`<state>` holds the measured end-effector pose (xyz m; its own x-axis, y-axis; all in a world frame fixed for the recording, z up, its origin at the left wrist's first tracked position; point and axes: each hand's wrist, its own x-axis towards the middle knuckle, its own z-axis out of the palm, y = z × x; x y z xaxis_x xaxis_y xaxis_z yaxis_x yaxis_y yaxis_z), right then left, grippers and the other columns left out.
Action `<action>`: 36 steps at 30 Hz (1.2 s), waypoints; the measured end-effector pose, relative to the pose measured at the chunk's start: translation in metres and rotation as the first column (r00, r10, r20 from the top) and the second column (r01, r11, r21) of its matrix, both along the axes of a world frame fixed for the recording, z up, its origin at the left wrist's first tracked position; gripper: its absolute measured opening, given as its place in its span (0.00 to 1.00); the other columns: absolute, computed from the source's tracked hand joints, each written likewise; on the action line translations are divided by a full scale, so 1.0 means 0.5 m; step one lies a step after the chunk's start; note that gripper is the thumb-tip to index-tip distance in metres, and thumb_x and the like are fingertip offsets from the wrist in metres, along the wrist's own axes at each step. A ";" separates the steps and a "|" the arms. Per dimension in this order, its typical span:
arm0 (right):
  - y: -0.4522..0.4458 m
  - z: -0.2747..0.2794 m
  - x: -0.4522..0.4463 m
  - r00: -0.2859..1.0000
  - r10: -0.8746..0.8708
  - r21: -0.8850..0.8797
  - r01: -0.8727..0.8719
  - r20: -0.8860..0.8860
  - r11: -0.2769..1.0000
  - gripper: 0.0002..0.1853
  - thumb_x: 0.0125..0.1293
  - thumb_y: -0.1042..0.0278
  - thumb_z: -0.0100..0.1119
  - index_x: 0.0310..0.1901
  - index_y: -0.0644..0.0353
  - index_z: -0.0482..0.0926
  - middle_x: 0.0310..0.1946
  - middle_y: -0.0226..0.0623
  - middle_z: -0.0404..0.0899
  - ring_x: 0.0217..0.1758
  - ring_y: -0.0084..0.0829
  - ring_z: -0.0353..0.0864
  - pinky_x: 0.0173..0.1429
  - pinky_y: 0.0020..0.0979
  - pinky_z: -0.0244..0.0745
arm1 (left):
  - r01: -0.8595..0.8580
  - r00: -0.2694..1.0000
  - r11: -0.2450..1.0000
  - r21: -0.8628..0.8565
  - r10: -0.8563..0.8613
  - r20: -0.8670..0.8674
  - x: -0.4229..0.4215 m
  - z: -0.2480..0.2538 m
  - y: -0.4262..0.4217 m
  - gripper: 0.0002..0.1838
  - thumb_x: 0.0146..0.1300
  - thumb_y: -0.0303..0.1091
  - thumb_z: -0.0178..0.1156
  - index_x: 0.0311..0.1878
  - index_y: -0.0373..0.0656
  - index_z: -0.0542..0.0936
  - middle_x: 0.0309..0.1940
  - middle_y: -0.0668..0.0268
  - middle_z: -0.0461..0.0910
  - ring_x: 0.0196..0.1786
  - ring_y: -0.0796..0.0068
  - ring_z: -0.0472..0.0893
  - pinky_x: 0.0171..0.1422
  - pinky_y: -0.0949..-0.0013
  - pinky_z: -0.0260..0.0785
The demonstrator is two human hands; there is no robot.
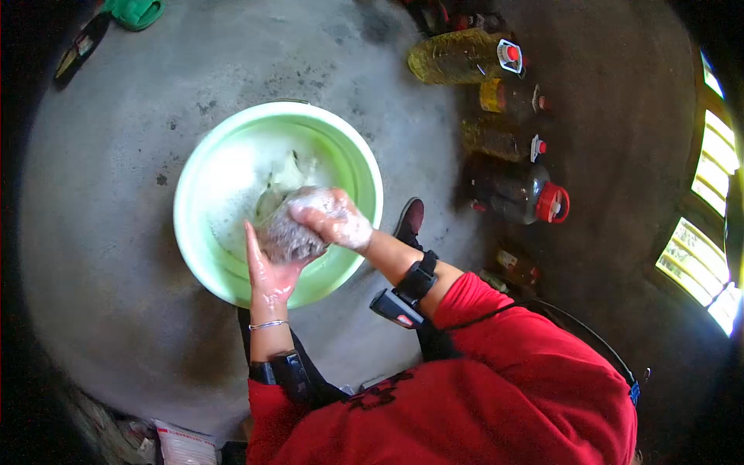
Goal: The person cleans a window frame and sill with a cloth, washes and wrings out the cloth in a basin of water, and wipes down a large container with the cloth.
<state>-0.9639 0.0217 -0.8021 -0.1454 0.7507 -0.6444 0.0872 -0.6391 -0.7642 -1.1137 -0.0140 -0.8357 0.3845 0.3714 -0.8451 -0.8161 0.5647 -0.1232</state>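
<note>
A bunched, wet grey cloth (291, 235) is held over the pale green basin (188, 256), flecked with white suds. My right hand (337, 219) grips it from the upper right, its fingers curled over the top. From below, my left hand (275, 273) cups the same cloth, with one finger stretched up along its left side and the other fingers partly hidden. Foam coats both hands. Just beyond the cloth, a whitish-green piece of fabric (291, 177) lies in the soapy water (232, 186).
Along the right stand several large plastic bottles, including a yellow one (457, 58) and a dark one with a red lid (508, 190). A green shoe (136, 12) and a dark shoe (81, 48) lie at upper left. A white sack (186, 443) rests at lower left.
</note>
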 end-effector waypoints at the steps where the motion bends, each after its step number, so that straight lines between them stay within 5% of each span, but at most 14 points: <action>1: -0.001 0.012 -0.007 0.998 0.060 0.020 -0.060 -0.035 0.998 0.15 0.59 0.61 0.59 0.39 0.66 0.78 0.33 0.40 0.80 0.38 0.29 0.78 0.45 0.30 0.73 | -0.021 1.000 1.000 -0.015 0.021 0.016 0.002 0.003 -0.003 0.30 0.60 0.54 0.49 0.57 0.41 0.70 0.56 0.61 0.71 0.58 0.63 0.71 0.64 0.55 0.60; 3: -0.007 0.008 -0.017 0.985 0.164 0.021 -0.163 -0.059 0.986 0.14 0.60 0.62 0.57 0.36 0.67 0.77 0.30 0.36 0.79 0.36 0.24 0.76 0.43 0.28 0.72 | -0.067 0.991 0.997 -0.047 0.061 -0.116 0.002 0.009 0.000 0.29 0.60 0.54 0.49 0.57 0.42 0.70 0.55 0.60 0.71 0.58 0.64 0.71 0.64 0.55 0.60; 6: -0.021 -0.016 -0.038 0.936 -0.266 -0.100 0.249 -0.231 0.963 0.14 0.60 0.62 0.57 0.36 0.67 0.77 0.29 0.35 0.79 0.35 0.24 0.76 0.42 0.28 0.72 | -0.143 0.947 0.989 0.029 0.146 -0.287 0.011 0.000 -0.014 0.24 0.62 0.48 0.47 0.54 0.40 0.72 0.52 0.60 0.74 0.56 0.64 0.73 0.61 0.58 0.63; 10: -0.058 -0.062 -0.080 0.831 -0.546 -0.120 0.535 -0.107 0.837 0.14 0.60 0.62 0.55 0.39 0.66 0.77 0.35 0.37 0.79 0.38 0.26 0.76 0.46 0.28 0.71 | -0.069 0.857 0.983 0.170 0.146 -0.494 0.004 -0.030 -0.030 0.20 0.64 0.41 0.46 0.51 0.36 0.73 0.49 0.60 0.76 0.53 0.65 0.75 0.58 0.62 0.66; 11: -0.077 -0.104 -0.081 0.857 -0.514 -0.054 0.512 -0.039 0.857 0.19 0.61 0.57 0.55 0.48 0.62 0.74 0.45 0.41 0.77 0.48 0.29 0.74 0.53 0.29 0.68 | -0.047 0.831 0.981 0.189 0.144 -0.538 0.000 -0.033 -0.033 0.20 0.63 0.41 0.47 0.51 0.35 0.73 0.48 0.60 0.76 0.52 0.65 0.75 0.58 0.62 0.66; 14: -0.083 -0.096 -0.085 0.895 -0.446 0.072 0.446 -0.029 0.892 0.25 0.64 0.54 0.51 0.59 0.56 0.65 0.52 0.40 0.71 0.55 0.34 0.71 0.57 0.32 0.67 | -0.016 0.765 0.970 0.243 0.168 -0.622 0.001 -0.012 -0.024 0.18 0.59 0.36 0.50 0.49 0.33 0.74 0.46 0.58 0.76 0.48 0.65 0.77 0.55 0.63 0.69; 15: -0.086 -0.083 -0.085 0.819 -0.472 -0.084 0.472 -0.328 0.878 0.27 0.65 0.51 0.49 0.61 0.56 0.63 0.56 0.41 0.68 0.60 0.34 0.67 0.63 0.34 0.62 | -0.002 0.778 0.961 0.276 0.175 -0.603 -0.004 -0.018 -0.029 0.18 0.57 0.34 0.51 0.48 0.33 0.74 0.45 0.58 0.76 0.47 0.65 0.77 0.54 0.63 0.69; 18: -0.095 -0.047 -0.090 0.676 -0.621 -0.453 0.445 -0.395 0.773 0.28 0.64 0.47 0.50 0.58 0.59 0.66 0.52 0.39 0.73 0.55 0.31 0.72 0.60 0.32 0.66 | 0.189 0.690 0.919 0.345 0.125 -0.713 -0.009 -0.024 -0.033 0.18 0.54 0.33 0.51 0.46 0.32 0.74 0.43 0.58 0.76 0.44 0.65 0.77 0.51 0.64 0.68; 22: -0.130 -0.100 -0.095 0.746 -0.622 -0.343 0.535 -0.238 0.772 0.21 0.64 0.54 0.50 0.52 0.60 0.72 0.48 0.41 0.76 0.51 0.35 0.75 0.57 0.34 0.69 | 0.401 0.522 0.826 0.397 0.150 -0.840 -0.004 0.004 -0.021 0.17 0.51 0.34 0.51 0.42 0.32 0.75 0.38 0.58 0.77 0.41 0.66 0.76 0.48 0.66 0.67; 23: -0.127 -0.109 -0.086 0.965 -0.255 -0.113 0.261 0.063 0.959 0.19 0.60 0.58 0.53 0.50 0.60 0.72 0.45 0.46 0.77 0.49 0.40 0.77 0.54 0.36 0.70 | 0.433 0.505 0.810 0.396 0.146 -0.851 -0.008 0.002 -0.023 0.17 0.51 0.34 0.50 0.41 0.32 0.75 0.37 0.59 0.77 0.41 0.67 0.76 0.48 0.66 0.67; 24: -0.123 -0.104 -0.079 0.901 0.113 0.006 -0.127 0.419 0.992 0.18 0.56 0.62 0.56 0.47 0.60 0.73 0.42 0.51 0.78 0.46 0.44 0.78 0.52 0.37 0.71 | 0.468 0.490 0.791 0.394 0.138 -0.861 -0.012 -0.002 -0.025 0.16 0.51 0.34 0.50 0.39 0.32 0.75 0.36 0.59 0.77 0.40 0.67 0.76 0.48 0.66 0.67; 26: -0.115 -0.065 -0.092 0.890 -0.028 0.076 -0.007 0.455 0.997 0.19 0.54 0.63 0.57 0.46 0.62 0.73 0.37 0.51 0.79 0.45 0.47 0.79 0.51 0.40 0.72 | 0.524 0.453 0.740 0.421 0.177 -0.874 -0.009 0.008 -0.018 0.16 0.51 0.35 0.49 0.38 0.31 0.75 0.34 0.59 0.78 0.38 0.69 0.76 0.47 0.67 0.67; 32: -0.114 -0.087 -0.081 0.825 0.107 0.054 -0.163 0.554 0.985 0.19 0.57 0.60 0.55 0.45 0.65 0.74 0.33 0.53 0.79 0.43 0.44 0.80 0.50 0.37 0.72 | 0.561 0.464 0.706 0.432 0.165 -0.871 -0.001 0.005 -0.023 0.17 0.53 0.33 0.47 0.39 0.31 0.77 0.36 0.59 0.79 0.41 0.67 0.77 0.48 0.65 0.68; 36: -0.116 -0.090 -0.072 0.950 -0.127 -0.022 0.139 0.286 0.990 0.21 0.65 0.55 0.46 0.43 0.68 0.76 0.31 0.54 0.78 0.40 0.43 0.79 0.48 0.38 0.71 | 0.469 0.507 0.778 0.419 0.152 -0.849 0.003 0.000 -0.034 0.17 0.56 0.33 0.49 0.42 0.30 0.76 0.39 0.58 0.78 0.43 0.66 0.77 0.50 0.65 0.70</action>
